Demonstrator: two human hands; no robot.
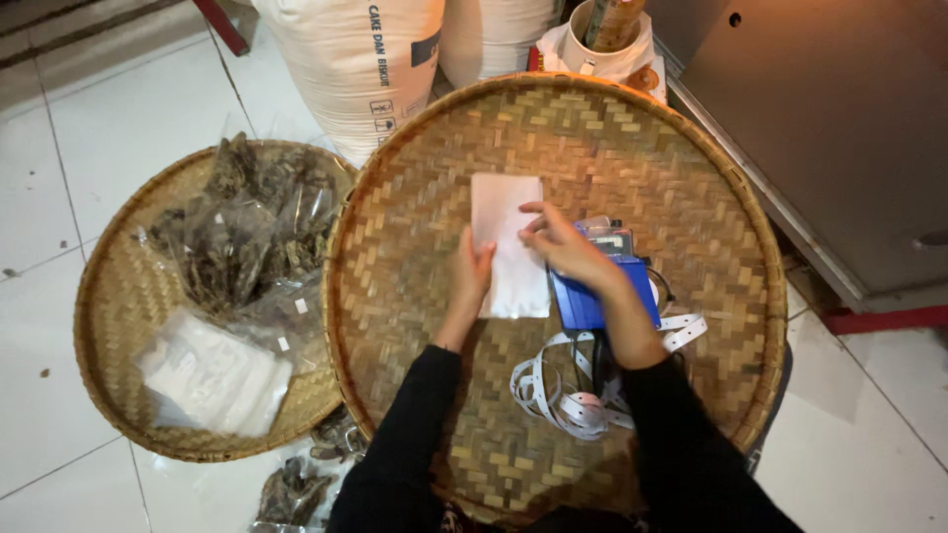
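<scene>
- Large round woven bamboo tray on the white tiled floor, taken as landmark for all below
- White flat pouch lying near the tray's middle, long side pointing away from the person
- Left hand resting on the pouch's left edge, fingers loosely curled against it, pressing rather than clenched
- Right hand at the pouch's right edge, thumb and fingertips pinching the upper right part of it
- Blue handheld device on the tray just right of the pouch, partly under the right wrist
- Loose coil of white tape strip on the tray, nearer the person than the device
- Both forearms in black sleeves, reaching in over the tray's near rim
- Smaller woven tray left of the big tray, its edge tucked under the big tray's rim, carrying clear bags of dark dried goods and a stack of white pouches
- White sacks standing beyond the tray's far rim
- Grey metal cabinet to the right of the tray
</scene>
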